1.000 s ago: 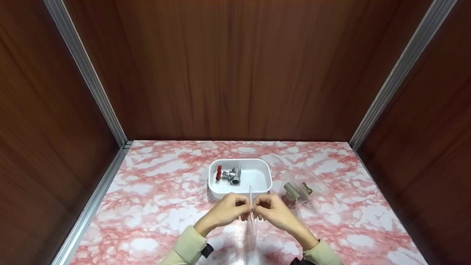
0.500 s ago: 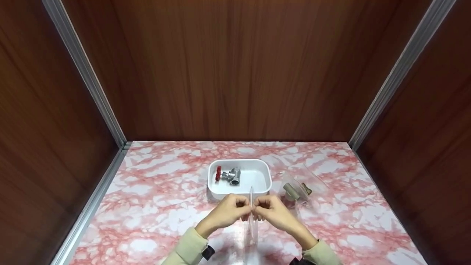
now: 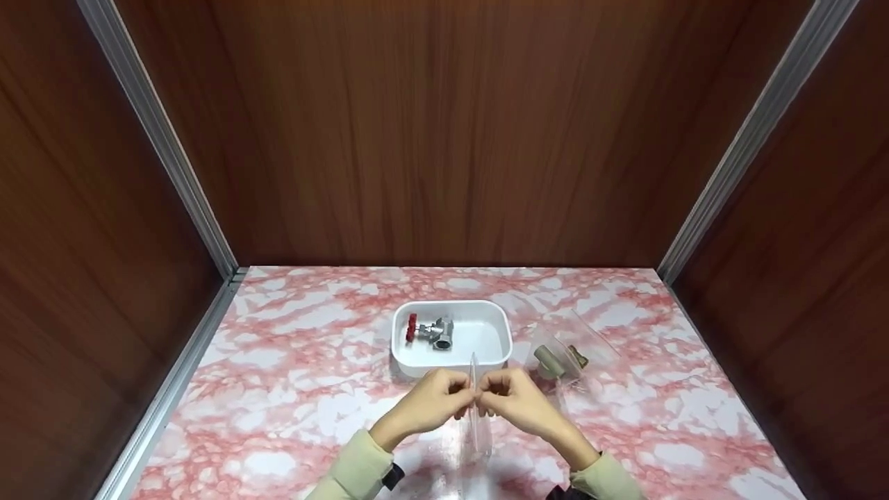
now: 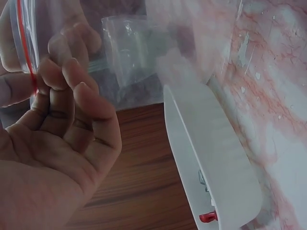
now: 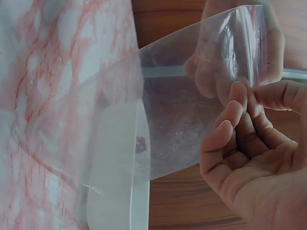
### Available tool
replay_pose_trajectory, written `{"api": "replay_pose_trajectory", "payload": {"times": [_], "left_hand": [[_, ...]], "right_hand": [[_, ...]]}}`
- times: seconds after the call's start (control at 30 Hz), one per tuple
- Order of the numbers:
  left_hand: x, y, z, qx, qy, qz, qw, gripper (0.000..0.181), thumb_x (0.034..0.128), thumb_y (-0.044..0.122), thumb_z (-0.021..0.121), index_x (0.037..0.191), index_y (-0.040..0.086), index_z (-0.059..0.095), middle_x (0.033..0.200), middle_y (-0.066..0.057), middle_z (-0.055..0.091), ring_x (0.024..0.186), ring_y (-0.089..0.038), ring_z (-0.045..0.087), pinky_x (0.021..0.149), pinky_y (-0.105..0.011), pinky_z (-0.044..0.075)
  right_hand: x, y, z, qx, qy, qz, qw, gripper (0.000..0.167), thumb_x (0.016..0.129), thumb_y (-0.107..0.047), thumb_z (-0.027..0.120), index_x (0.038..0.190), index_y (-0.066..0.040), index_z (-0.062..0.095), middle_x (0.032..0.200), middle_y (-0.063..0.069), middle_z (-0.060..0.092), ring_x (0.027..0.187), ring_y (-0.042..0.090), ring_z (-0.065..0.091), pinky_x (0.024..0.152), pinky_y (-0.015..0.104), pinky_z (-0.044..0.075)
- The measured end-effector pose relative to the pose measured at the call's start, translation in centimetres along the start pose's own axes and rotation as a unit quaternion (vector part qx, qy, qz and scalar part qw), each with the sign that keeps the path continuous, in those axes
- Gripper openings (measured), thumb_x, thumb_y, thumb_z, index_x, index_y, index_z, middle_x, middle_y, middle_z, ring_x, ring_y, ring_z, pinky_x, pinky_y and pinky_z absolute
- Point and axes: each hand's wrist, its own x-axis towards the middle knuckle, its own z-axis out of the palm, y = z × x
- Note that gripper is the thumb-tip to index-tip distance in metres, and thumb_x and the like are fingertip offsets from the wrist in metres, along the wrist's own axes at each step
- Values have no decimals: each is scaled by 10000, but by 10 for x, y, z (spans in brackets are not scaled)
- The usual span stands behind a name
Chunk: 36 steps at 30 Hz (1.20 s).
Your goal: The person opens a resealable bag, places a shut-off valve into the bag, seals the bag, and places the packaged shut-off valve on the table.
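A clear zip-lock bag [image 5: 177,115] with a red line along its seal hangs edge-on between both hands, in front of the white tub. My left hand [image 3: 432,401] pinches its top edge from one side. Opposite it, my right hand [image 3: 515,403] pinches the same edge between thumb and fingers. In the left wrist view, the red seal line [image 4: 28,52] runs down to the left fingertips. No contents show inside the bag. Beyond the hands, the white tub [image 3: 451,303] holds a metal valve [image 3: 442,335] with a red handle [image 3: 412,328].
Right of the tub lie clear plastic bags [image 3: 594,333] around a greenish cylinder [image 3: 550,361] and a small brass-coloured piece [image 3: 578,356]. The pink-and-white marbled table [image 3: 292,389] is bounded by brown wood-grain panels [image 3: 444,139] at the back and sides.
The lower part of the hanging bag has swung slightly to the right. Both hands keep their pinch and stay nearly in place; the tub and valve have not moved.
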Motion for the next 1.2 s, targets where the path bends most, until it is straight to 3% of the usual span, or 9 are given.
{"api": "replay_pose_trajectory", "payload": {"times": [0.23, 0.5, 0.87, 1.03, 1.2], "left_hand": [[0, -1, 2, 147, 67, 9, 9999, 286, 1006, 168, 602, 732, 92, 629, 603, 95, 543, 554, -24, 491, 544, -189, 399], [0, 0, 4, 251, 518, 9, 9983, 335, 1005, 226, 660, 699, 92, 634, 579, 122, 512, 528, 3, 453, 512, -176, 363], [1, -1, 2, 44, 412, -112, 9991, 365, 1040, 218, 589, 771, -19, 661, 570, 110, 512, 502, -9, 447, 486, -181, 332], [1, -2, 1, 97, 590, -61, 9982, 338, 1029, 177, 617, 739, 4, 650, 556, 112, 487, 488, 0, 422, 473, -182, 327], [0, -1, 1, 336, 797, -17, 9963, 306, 947, 86, 625, 646, 101, 575, 542, 127, 426, 489, 3, 353, 485, -191, 290]], "right_hand": [[0, 0, 1, 125, 47, -100, 9999, 146, 913, -1, 635, 779, 7, 693, 692, 72, 652, 620, 83, 545, 592, 189, 440], [0, 0, 2, -167, 366, -58, 9992, 152, 860, 26, 624, 762, -54, 708, 675, -4, 650, 605, 61, 563, 566, 184, 436], [1, 2, 5, -7, 356, -314, 9989, 133, 948, -2, 622, 887, -26, 737, 712, 85, 666, 613, 183, 591, 568, 193, 444], [1, 3, 5, -175, 442, -179, 9987, 147, 937, 26, 624, 860, -29, 736, 726, 90, 680, 628, 106, 576, 580, 191, 460], [-1, 7, 5, -372, 633, -124, 9972, 155, 907, 58, 613, 815, -17, 712, 706, 137, 675, 613, 62, 563, 569, 200, 472]]}}
